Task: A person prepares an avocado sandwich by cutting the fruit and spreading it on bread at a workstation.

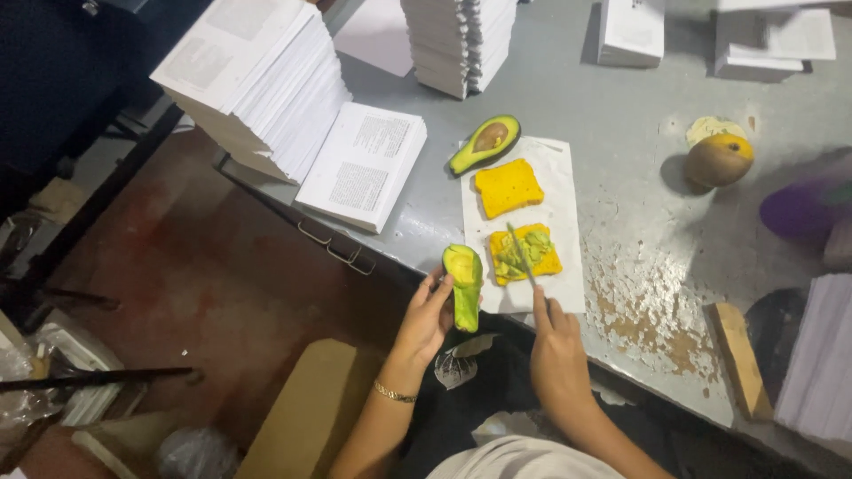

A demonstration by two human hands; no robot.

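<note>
Hands – left [426, 321] gripping avocado half [464, 282], right [556, 348] hiding knife [522, 255] handle

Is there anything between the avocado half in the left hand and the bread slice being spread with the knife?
Nothing visible. The left hand holds the avocado half just left of the near bread slice; only bare white paper lies between them. The right hand holds the knife, its blade on the slice.
</note>
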